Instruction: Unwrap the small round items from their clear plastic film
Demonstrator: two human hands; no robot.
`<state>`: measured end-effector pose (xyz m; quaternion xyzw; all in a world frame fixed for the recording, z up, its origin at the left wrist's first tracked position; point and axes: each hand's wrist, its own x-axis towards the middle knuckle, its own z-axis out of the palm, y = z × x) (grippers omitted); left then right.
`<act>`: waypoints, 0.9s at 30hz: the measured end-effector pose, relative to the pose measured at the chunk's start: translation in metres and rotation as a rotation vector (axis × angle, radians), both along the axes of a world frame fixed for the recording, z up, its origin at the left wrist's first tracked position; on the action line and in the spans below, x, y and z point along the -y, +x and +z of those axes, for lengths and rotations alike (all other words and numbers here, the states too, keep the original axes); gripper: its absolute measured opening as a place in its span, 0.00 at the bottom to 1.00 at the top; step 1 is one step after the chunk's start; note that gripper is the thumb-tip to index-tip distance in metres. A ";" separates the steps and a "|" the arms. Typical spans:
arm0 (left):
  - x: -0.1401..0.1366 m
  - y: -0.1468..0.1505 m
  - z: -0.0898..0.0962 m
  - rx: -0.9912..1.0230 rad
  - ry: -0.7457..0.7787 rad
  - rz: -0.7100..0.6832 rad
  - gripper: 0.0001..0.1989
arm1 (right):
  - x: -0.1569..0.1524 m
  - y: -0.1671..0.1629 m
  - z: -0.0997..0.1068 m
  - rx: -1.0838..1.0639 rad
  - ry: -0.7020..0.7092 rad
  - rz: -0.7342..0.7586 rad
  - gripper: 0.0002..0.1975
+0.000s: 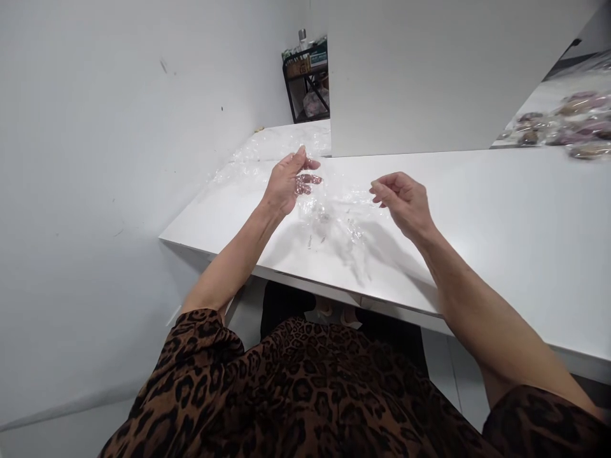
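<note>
Clear plastic film, crinkled and shiny, stretches between my two hands above the white table. My left hand holds one side of it, with the film over its curled fingers and the thumb pointing up. Across from it, my right hand is closed in a pinch on the film's other side. The film's lower part hangs loose toward the table's front edge. Its exact outline is hard to see because it is transparent.
More clear plastic lies at the table's far left by the wall. A white panel rises along the back of the table. Several wrapped items lie at the far right. A black shelf stands behind.
</note>
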<state>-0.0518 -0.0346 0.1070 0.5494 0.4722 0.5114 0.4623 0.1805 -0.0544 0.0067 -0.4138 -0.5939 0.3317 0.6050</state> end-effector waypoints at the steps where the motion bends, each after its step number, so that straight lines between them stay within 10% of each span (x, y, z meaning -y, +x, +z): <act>1: -0.001 0.003 0.004 0.011 0.017 -0.004 0.23 | 0.001 -0.003 -0.002 0.012 -0.027 0.027 0.23; 16: -0.005 0.017 0.080 0.344 0.421 -0.174 0.19 | -0.006 -0.005 -0.016 0.000 -0.173 0.055 0.23; 20: -0.007 -0.008 0.093 0.530 0.564 -0.255 0.21 | -0.010 -0.003 -0.025 0.381 -0.131 0.159 0.23; 27: -0.006 -0.050 0.088 0.480 0.424 0.160 0.17 | -0.005 -0.016 -0.047 1.074 -0.102 0.259 0.38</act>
